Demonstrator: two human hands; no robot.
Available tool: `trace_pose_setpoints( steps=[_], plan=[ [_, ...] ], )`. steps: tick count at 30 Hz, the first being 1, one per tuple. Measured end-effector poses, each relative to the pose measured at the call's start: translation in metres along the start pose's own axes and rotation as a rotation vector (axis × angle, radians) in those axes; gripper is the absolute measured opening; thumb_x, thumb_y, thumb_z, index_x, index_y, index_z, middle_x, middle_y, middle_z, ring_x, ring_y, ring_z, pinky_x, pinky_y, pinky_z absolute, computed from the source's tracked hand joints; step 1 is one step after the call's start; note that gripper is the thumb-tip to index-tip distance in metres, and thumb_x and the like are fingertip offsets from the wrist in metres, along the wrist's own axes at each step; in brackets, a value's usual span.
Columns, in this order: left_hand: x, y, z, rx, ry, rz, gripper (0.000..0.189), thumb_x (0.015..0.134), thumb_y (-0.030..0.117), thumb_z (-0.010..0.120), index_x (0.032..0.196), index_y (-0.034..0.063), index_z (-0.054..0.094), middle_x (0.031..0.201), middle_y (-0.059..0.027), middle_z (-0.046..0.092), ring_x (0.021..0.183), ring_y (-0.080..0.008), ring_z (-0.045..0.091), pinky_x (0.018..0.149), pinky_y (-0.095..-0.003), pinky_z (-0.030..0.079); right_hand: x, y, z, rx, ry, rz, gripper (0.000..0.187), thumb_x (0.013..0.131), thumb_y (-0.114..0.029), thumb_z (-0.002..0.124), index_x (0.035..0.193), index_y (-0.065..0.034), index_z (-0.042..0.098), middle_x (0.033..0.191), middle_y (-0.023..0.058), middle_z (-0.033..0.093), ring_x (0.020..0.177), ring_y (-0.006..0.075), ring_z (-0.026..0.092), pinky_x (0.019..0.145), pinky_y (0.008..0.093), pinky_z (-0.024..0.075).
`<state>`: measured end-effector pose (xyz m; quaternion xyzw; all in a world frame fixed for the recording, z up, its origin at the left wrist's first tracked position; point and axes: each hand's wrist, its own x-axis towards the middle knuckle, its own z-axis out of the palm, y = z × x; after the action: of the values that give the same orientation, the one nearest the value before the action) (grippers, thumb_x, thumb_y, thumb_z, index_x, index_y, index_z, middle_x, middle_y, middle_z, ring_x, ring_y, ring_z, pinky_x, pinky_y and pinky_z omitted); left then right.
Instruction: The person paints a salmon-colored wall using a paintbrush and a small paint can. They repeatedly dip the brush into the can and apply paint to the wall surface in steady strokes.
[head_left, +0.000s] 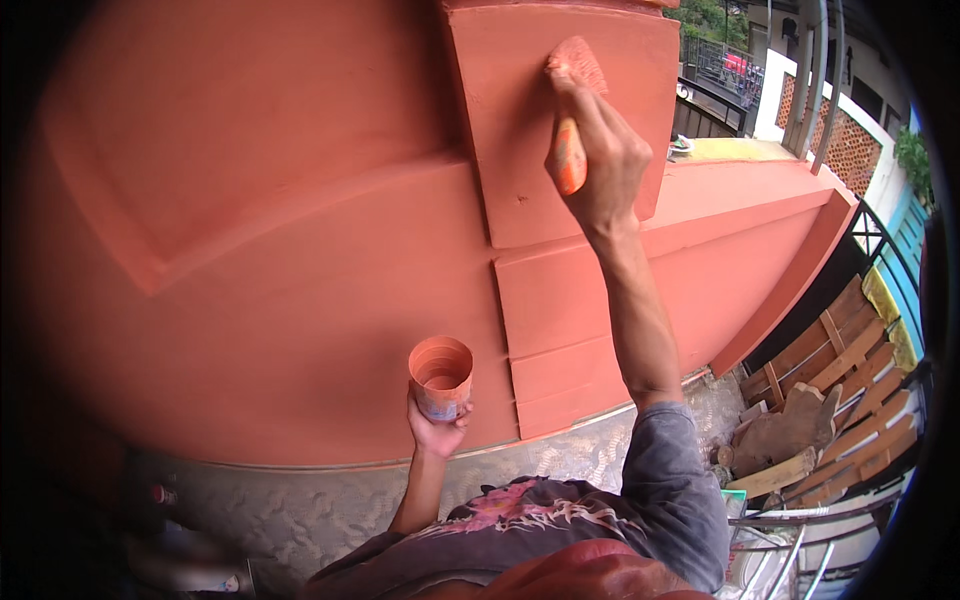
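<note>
My right hand (604, 154) grips a paintbrush (571, 154) by its orange-stained handle, high on the right. The brush's paint-covered bristles lie against the raised block of a wall pillar (577, 217), coated in terracotta-coloured paint. Low in the middle, my left hand (439, 435) holds a round paint container (441, 379) from below, its open top facing up. Its inside is coated with the same colour, and smears cover its outside. The container is in front of the large painted wall (337, 330), left of the pillar.
A lower painted wall (742, 225) runs to the right, with a small white item (681, 145) on its ledge. Wooden planks (862, 360) and a wood slab (787, 431) lie at the right, near a metal rack (799, 555). Patterned paving (300, 510) lies below the wall.
</note>
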<state>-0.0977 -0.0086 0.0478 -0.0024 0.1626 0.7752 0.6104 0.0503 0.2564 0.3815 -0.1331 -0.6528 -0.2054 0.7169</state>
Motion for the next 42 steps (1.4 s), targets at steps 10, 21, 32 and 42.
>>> trace_pose_setpoints(
  steps=[10, 21, 32, 42],
  plan=[
    [-0.014, 0.000, -0.007, 0.072, -0.020, 0.052, 0.067, 0.095, 0.071, 0.046, 0.135, 0.0175, 0.058, 0.116, -0.0086, 0.066, 0.081, -0.0322, 0.065, 0.047, -0.0307, 0.048, 0.084, -0.006, -0.012, 0.442, -0.175, -0.214, 0.028, 0.087, 0.004, 0.073, 0.112, -0.0076, 0.075, 0.092, 0.0058, 0.078, 0.077, 0.0197, 0.076, 0.063, 0.0306, 0.0599],
    [0.005, -0.005, -0.050, -0.059, -0.068, 0.067, 0.077, 0.095, 0.071, 0.045, 0.144, 0.0109, 0.050, 0.121, -0.0211, 0.063, 0.086, -0.0324, 0.066, 0.052, -0.0293, 0.054, -0.051, -0.016, -0.040, 0.526, -0.982, -0.426, 0.036, 0.080, -0.009, 0.070, 0.115, -0.0078, 0.072, 0.113, 0.0117, 0.074, 0.101, 0.0262, 0.074, 0.083, 0.0375, 0.0626],
    [-0.009, -0.001, -0.033, -0.074, -0.043, 0.106, 0.078, 0.095, 0.070, 0.046, 0.145, 0.0111, 0.050, 0.119, -0.0203, 0.063, 0.083, -0.0303, 0.064, 0.053, -0.0295, 0.054, 0.081, 0.006, -0.008, 0.169, -0.337, -0.436, 0.030, 0.093, -0.011, 0.069, 0.122, -0.0112, 0.075, 0.110, 0.0091, 0.077, 0.094, 0.0258, 0.075, 0.076, 0.0306, 0.0619],
    [-0.018, 0.006, -0.049, -0.073, 0.022, 0.066, 0.071, 0.095, 0.072, 0.046, 0.136, 0.0154, 0.057, 0.117, -0.0104, 0.066, 0.082, -0.0338, 0.066, 0.049, -0.0320, 0.051, -0.110, -0.026, -0.067, 0.535, -0.954, -0.230, 0.048, 0.082, -0.006, 0.066, 0.129, -0.0098, 0.067, 0.126, 0.0088, 0.070, 0.108, 0.0262, 0.071, 0.074, 0.0352, 0.0625]
  ],
)
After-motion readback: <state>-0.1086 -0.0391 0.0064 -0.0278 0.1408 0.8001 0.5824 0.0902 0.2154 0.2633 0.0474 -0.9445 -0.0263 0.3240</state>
